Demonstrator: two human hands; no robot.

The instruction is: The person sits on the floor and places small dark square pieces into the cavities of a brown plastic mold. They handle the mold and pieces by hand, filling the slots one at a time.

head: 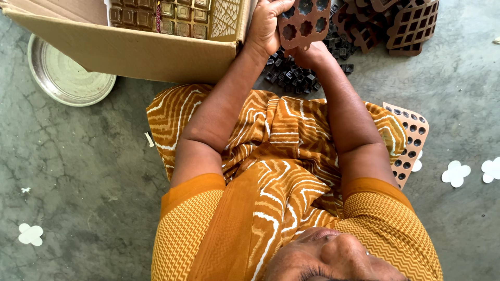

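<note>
Brown plastic, a small moulded tray with flower-shaped cut-outs (304,21), sits between our two hands at the top of the view. Our left hand (265,26) grasps its left edge, fingers curled over the rim. Our right hand (307,54) supports it from beneath, mostly hidden by the tray; grip there we cannot tell fully, though it touches the underside. Just below the tray, on the grey concrete floor (78,171), lies a heap of small dark square pieces (291,78). A stack of brown grid-shaped moulds (406,26) rests near the floor's top right. An open cardboard box (130,49) holding rows of brown squares stands at top left, beside a round metal plate (62,73). A pale pink perforated sheet (409,140) lies by our right knee. White clover-shaped paper cut-outs (455,173) are scattered on the floor.
</note>
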